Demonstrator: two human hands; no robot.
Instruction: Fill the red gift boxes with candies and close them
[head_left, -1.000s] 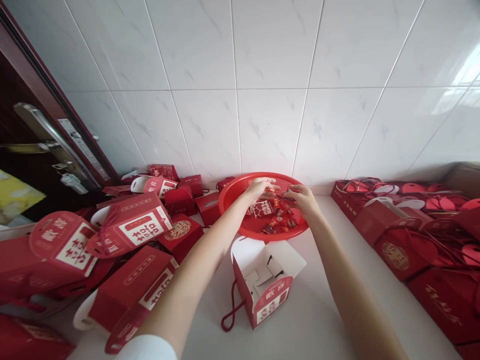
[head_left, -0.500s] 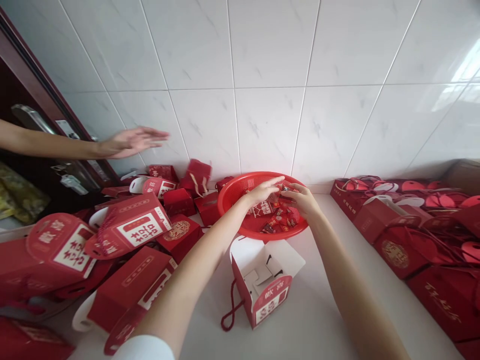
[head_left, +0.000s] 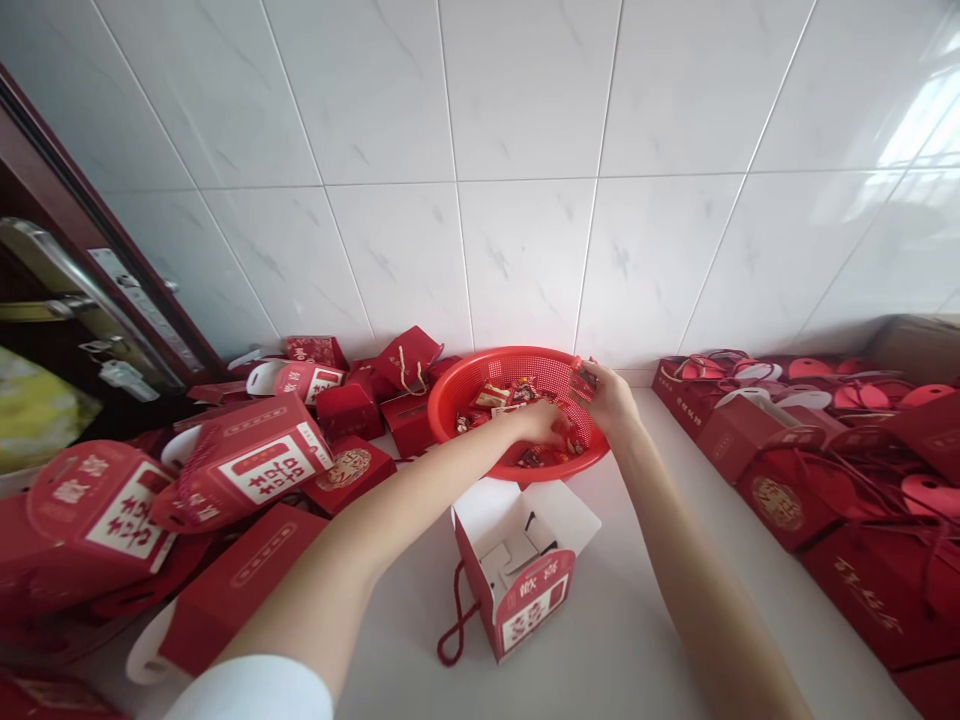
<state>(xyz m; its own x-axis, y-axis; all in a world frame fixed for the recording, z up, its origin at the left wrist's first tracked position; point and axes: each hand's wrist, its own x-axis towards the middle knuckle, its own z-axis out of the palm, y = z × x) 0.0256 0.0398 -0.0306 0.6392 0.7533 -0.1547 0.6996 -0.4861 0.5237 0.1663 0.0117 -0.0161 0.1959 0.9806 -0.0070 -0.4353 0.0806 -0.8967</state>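
Observation:
A red plastic basket (head_left: 469, 365) holds several small wrapped candies (head_left: 517, 395). My left hand (head_left: 546, 424) reaches down into it, its fingers curled among the candies; what they grip, if anything, is hidden. Over the basket's right rim, my right hand (head_left: 611, 400) is closed around small candies in red and dark wrappers (head_left: 585, 374). In front of the basket stands an open red gift box (head_left: 536, 600) with a white inside, upright, its flaps spread. A dark red cord loop (head_left: 454, 640) hangs from its left side onto the table.
Red gift boxes (head_left: 262, 455) lie piled on the left. More boxes with cords (head_left: 780, 500) stand in rows along the right. A tiled wall (head_left: 517, 250) rises behind the basket, and a door with a metal handle (head_left: 67, 270) is at the far left.
My left hand has moved lower into the basket. The right hand has drawn slightly apart from it with candies in its fingers. Another person's hand at the left has gone from view.

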